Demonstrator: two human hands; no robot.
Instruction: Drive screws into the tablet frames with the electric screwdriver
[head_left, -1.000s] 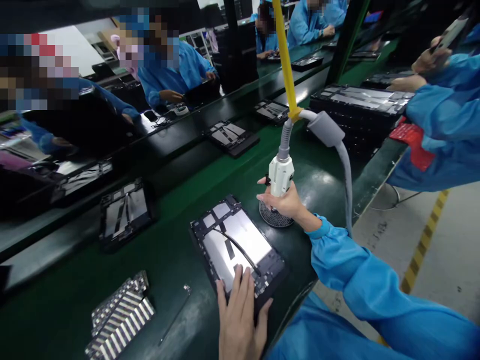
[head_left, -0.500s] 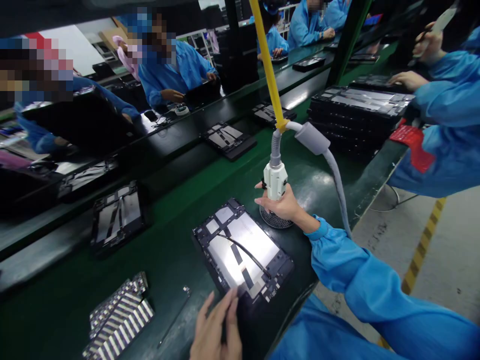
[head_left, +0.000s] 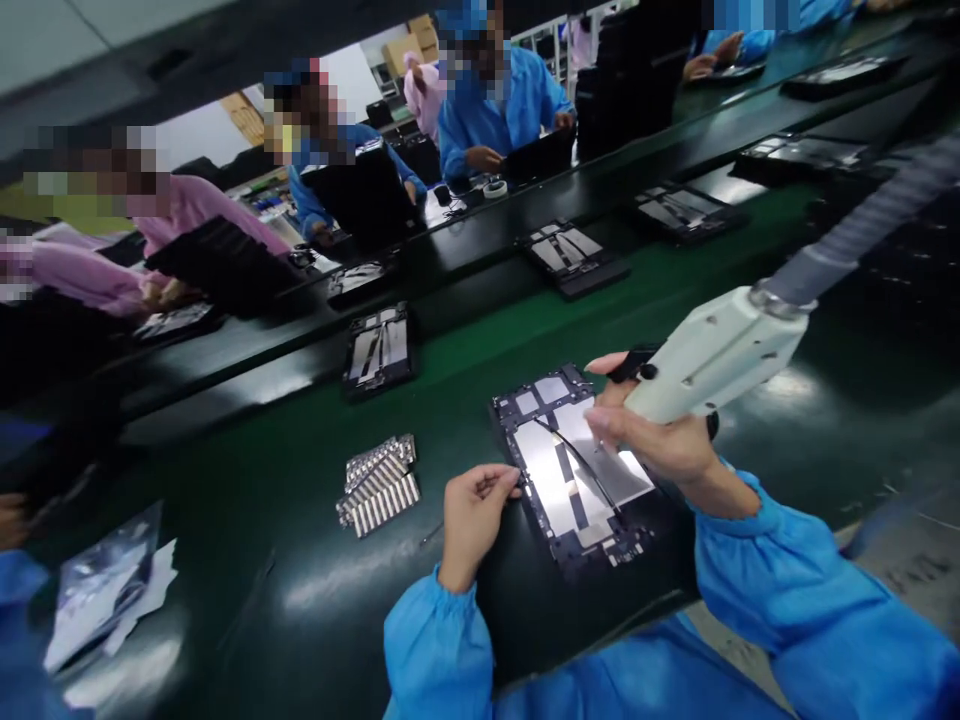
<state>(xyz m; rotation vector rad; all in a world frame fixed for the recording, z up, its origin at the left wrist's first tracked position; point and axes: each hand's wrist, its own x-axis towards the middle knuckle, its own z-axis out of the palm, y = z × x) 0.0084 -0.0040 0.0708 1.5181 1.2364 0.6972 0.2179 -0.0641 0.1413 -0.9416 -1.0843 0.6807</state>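
An opened tablet (head_left: 536, 465) lies on the green bench, silver inner plates up, with a thin black cable running across it. My left hand (head_left: 476, 510) is closed, thumb and fingertips pinched together at the tablet's left edge. What sits between those fingertips, if anything, is too small to make out. My right hand (head_left: 667, 450) is wrapped around a white trigger gun (head_left: 724, 350) with a grey corrugated hose. The gun is tilted over the tablet's right side, its lower end hidden by my hand. A pile of small silver-and-black parts (head_left: 382, 490) lies left of my left hand.
Further opened tablets (head_left: 379, 345) lie along the bench (head_left: 300, 450). Clear plastic and white paper (head_left: 112, 580) are at the lower left, near another person's blue sleeve (head_left: 22, 620). Co-workers (head_left: 510, 110) handle dark panels across the line.
My right hand has lifted the white gun from its round black mesh rest and brought it over the tablet. My left hand has gone from spread fingers to a pinch. The view has swung left.
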